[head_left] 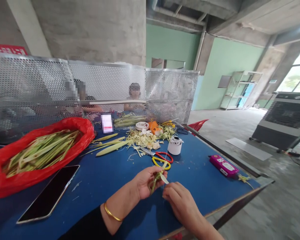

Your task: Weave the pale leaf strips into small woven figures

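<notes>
My left hand (145,181), a gold bangle on its wrist, is closed around a small bundle of green and pale leaf strips (158,176) just above the blue table (110,173). My right hand (178,200) is pinched next to it; a thin white thread runs from near the bundle up to a white thread spool (175,145). Scissors with red and yellow handles (160,158) lie just beyond my hands.
A red bag of green leaf strips (40,153) lies at the left, a dark phone (50,193) beside it. Leaf scraps (142,138), a tape roll (142,125) and a pink box (223,165) lie about. A perforated metal screen (90,90) stands behind, people beyond it.
</notes>
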A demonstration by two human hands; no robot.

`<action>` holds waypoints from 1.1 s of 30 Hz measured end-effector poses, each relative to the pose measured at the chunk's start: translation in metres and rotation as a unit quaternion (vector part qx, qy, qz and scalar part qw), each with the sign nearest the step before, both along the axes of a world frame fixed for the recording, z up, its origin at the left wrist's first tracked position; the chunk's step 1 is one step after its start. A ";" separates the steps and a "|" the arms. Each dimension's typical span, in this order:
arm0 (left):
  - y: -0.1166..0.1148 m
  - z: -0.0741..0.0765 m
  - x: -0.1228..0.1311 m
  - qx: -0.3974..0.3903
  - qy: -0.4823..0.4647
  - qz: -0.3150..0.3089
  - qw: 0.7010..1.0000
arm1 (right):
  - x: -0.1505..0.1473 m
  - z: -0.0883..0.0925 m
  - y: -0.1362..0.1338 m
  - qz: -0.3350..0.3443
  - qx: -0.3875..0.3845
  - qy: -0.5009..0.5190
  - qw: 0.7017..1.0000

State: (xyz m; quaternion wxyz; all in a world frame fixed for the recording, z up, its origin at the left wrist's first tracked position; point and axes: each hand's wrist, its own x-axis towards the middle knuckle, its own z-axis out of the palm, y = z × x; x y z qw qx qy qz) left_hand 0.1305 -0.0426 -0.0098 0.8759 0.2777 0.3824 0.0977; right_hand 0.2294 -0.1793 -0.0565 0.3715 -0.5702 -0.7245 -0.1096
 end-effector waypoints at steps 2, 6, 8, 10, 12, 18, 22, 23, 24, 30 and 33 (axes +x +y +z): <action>-0.001 0.000 -0.007 0.016 0.019 0.019 1.000 | -0.001 -0.001 -0.006 0.029 -0.032 0.006 0.999; 0.005 0.003 -0.029 0.039 0.033 0.036 0.998 | 0.009 0.004 -0.006 -0.001 -0.052 0.136 0.989; 0.012 0.007 -0.039 0.050 0.040 0.045 0.997 | 0.022 0.010 0.004 -0.088 -0.071 0.160 0.981; 0.018 0.010 -0.046 0.058 0.043 0.054 0.996 | 0.035 0.017 0.022 -0.170 -0.151 0.083 0.970; 0.023 0.014 -0.051 0.065 0.041 0.061 0.995 | 0.047 0.023 0.046 -0.207 -0.232 -0.002 0.951; 0.026 0.016 -0.053 0.071 0.043 0.081 0.993 | 0.061 0.029 0.111 -0.189 -0.308 -0.078 0.929; 0.028 0.009 -0.054 0.075 0.037 0.100 0.991 | 0.062 0.036 0.119 -0.168 -0.351 -0.105 0.915; 0.029 0.007 -0.054 0.075 0.036 0.106 0.991 | 0.062 0.038 0.115 -0.163 -0.361 -0.105 0.912; 0.029 0.006 -0.055 0.076 0.036 0.112 0.990 | 0.062 0.040 0.109 -0.157 -0.370 -0.102 0.910; 0.031 0.004 -0.058 0.077 0.031 0.127 0.988 | 0.079 0.042 0.043 -0.153 -0.391 0.028 0.907; 0.033 0.000 -0.057 0.072 0.027 0.121 0.990 | 0.089 0.039 0.010 -0.131 -0.418 0.281 0.854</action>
